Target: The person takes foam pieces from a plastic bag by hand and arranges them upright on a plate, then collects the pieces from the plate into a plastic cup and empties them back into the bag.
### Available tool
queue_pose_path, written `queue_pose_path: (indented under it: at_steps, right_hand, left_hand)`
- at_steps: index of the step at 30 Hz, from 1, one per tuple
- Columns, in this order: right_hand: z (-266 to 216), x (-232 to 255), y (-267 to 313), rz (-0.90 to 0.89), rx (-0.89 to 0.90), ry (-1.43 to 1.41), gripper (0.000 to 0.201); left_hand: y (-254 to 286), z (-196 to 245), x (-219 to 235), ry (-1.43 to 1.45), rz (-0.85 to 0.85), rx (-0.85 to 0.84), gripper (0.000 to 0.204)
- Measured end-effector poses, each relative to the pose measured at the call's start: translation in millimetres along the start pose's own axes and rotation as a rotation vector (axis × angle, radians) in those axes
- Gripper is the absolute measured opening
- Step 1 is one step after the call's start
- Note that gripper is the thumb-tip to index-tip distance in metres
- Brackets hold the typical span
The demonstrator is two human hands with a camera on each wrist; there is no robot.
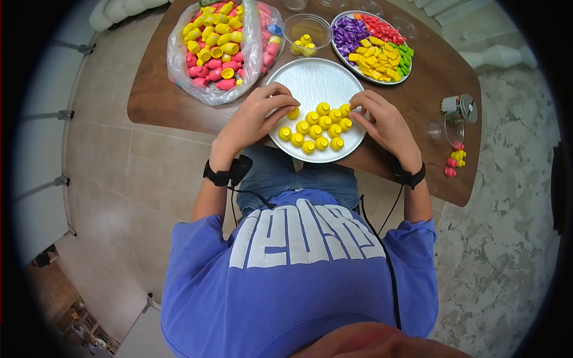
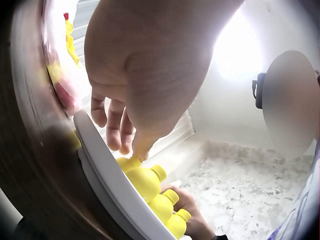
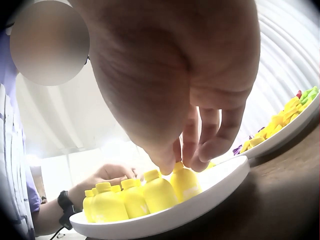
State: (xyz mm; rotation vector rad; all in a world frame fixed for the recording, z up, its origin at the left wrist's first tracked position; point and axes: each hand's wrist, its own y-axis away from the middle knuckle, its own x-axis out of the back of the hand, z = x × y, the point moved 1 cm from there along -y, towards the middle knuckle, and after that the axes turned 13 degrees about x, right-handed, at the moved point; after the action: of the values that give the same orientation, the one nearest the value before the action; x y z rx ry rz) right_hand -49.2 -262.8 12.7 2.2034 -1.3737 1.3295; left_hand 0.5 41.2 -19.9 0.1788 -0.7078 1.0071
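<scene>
Upright yellow bottles (image 1: 324, 122) stand in a cluster on the front half of a round silver tray (image 1: 301, 74). At the cluster's left edge the left hand (image 1: 260, 113) pinches one yellow bottle (image 1: 293, 113) between thumb and fingers. On the opposite side the right hand (image 1: 382, 122) pinches the cap of another bottle (image 3: 185, 182), which stands on the tray in the right wrist view. Several bottles (image 2: 145, 182) line up along the rim in the left wrist view, below the left hand (image 2: 145, 75).
A plastic bag (image 1: 179, 59) of pink and yellow pieces lies back left. Behind the tray is a clear bowl (image 1: 319, 22) with yellow bottles; right of it, a plate (image 1: 391, 80) of coloured pieces. A jar (image 1: 452, 105), a clear cup (image 1: 453, 130) and small pink and yellow pieces (image 1: 458, 155) lie far right.
</scene>
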Motion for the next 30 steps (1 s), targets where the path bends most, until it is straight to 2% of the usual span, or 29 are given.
queue_pose_path:
  at_steps: [4,6,10,12,13,16,19,22,30]
  right_hand:
    - [3.5,1.7,-11.1,-0.035,0.04,-0.016,0.017]
    - [4.4,6.0,-16.7,-0.057,0.046,-0.026,0.018]
    - [3.2,30.2,-35.9,-0.042,0.09,0.009,0.02]
    - [4.9,44.5,-54.3,0.057,0.101,0.032,0.021]
    - [8.3,48.9,-68.3,0.118,0.193,0.054,0.021]
    - [21.6,57.6,-112.8,0.163,0.247,-0.006,0.022]
    - [46.9,44.1,-153.2,0.16,0.328,0.01,0.021]
    - [66.1,26.1,-175.6,0.106,0.326,-0.063,0.021]
    - [86.4,13.2,-181.1,0.095,0.349,-0.041,0.022]
  left_hand:
    - [-0.6,0.3,-1.2,-0.018,0.048,0.007,0.015]
    - [0.4,-1.0,-0.7,0.047,0.015,0.015,0.016]
    - [4.2,4.8,4.4,0.07,0.016,0.073,0.019]
    - [3.3,0.3,3.9,0.038,0.001,0.023,0.022]
    - [2.5,0.0,3.1,0.035,0.003,0.023,0.022]
    - [1.1,1.4,0.8,0.063,0.017,0.119,0.016]
    - [-0.4,2.8,1.2,0.07,0.043,0.134,0.016]
    - [-1.6,3.3,2.4,0.06,0.091,0.139,0.016]
    - [-5.2,8.1,0.2,0.07,0.084,0.21,0.015]
